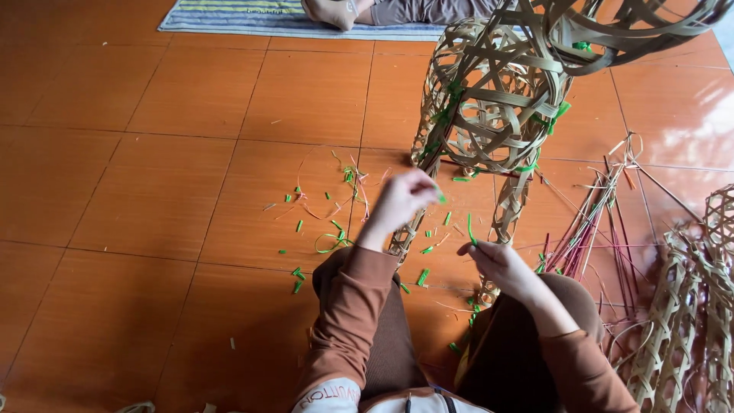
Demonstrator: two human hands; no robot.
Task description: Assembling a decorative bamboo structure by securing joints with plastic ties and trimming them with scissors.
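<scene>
Green strip pinched in right hand, left hand gripping woven bamboo frame; open tiled floor leftward.

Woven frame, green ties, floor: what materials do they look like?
Woven frame: flat tan strips, matte, probably split bamboo or rattan, in an open lattice.
Green ties: thin and glossy, likely plastic; the right hand holds one.
Floor: orange glazed tile, with grout lines and glare.

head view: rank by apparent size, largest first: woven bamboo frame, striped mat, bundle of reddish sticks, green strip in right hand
1. Woven bamboo frame, though cropped at the top edge.
2. Striped mat, also cropped, so true size unsure.
3. Bundle of reddish sticks.
4. Green strip pinched by the right hand, smallest by far.
</scene>
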